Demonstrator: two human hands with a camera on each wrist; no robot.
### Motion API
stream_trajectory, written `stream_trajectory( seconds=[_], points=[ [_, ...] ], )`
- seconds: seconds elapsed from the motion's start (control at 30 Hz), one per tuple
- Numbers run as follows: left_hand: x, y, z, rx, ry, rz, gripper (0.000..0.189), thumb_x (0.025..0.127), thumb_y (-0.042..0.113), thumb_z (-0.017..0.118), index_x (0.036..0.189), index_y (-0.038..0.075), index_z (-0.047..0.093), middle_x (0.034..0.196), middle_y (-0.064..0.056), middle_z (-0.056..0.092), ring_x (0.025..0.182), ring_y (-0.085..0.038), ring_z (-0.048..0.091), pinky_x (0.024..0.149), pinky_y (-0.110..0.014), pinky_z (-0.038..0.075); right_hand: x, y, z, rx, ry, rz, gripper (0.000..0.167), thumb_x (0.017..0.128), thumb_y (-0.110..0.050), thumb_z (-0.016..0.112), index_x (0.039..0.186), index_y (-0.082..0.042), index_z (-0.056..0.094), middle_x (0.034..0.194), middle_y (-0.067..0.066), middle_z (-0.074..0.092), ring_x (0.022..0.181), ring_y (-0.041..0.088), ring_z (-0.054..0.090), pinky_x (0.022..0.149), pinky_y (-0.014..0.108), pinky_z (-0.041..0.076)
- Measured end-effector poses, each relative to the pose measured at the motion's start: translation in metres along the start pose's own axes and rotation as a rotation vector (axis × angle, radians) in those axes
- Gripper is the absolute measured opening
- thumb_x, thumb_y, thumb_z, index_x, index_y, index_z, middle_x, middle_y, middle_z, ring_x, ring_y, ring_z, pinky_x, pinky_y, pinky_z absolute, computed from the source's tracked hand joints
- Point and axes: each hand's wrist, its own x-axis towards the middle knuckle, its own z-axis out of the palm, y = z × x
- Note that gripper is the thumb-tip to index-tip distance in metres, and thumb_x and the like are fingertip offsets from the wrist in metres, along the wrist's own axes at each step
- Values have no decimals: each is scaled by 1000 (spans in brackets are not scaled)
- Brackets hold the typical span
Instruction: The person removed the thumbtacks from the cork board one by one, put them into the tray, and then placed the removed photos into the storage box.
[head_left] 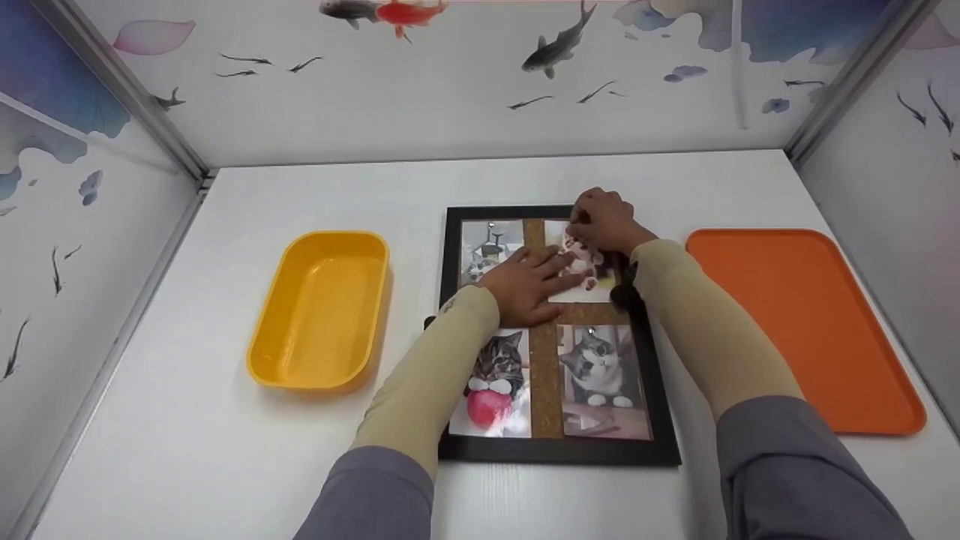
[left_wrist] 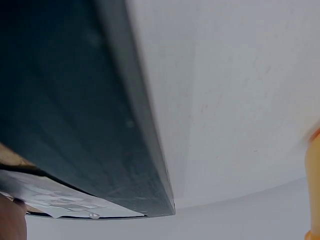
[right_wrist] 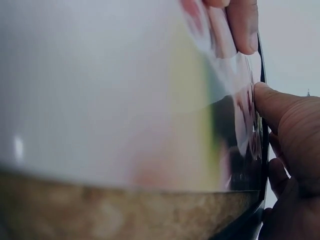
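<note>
A black-framed cork board (head_left: 559, 451) lies on the white table with cat photos on it. My left hand (head_left: 529, 285) rests with fingers spread across the upper right photo (head_left: 592, 283) and the cork strip beside it. At that photo's top edge my right hand (head_left: 606, 223) bends its fingers. In the right wrist view its thumb (right_wrist: 275, 105) presses against the glossy photo (right_wrist: 125, 100); whether it pinches anything small is hidden. Silver pin heads show on the upper left photo (head_left: 486, 244) and lower right photo (head_left: 600, 375). The lower left photo (head_left: 495, 379) shows a cat with a pink ball.
A yellow plastic tub (head_left: 322, 322) stands left of the board. To the right lies an orange tray (head_left: 810, 322), partly behind my right sleeve. Fish-patterned panels (head_left: 465, 97) wall in the table's back and sides.
</note>
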Motion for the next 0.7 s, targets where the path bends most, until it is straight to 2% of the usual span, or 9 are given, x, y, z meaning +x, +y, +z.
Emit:
stream_trajectory(
  seconds=[0.7],
  points=[
    [0,-1,0,-15,-2,2,65,98,66,1,157,41,-5,167,5,-4,152,-21,-5,120,-49,7,-1,-3,-2,-6,-40,2,23,100,-28,57,106,-6,57,143,18,36,132,45,29,104,67,20]
  ],
)
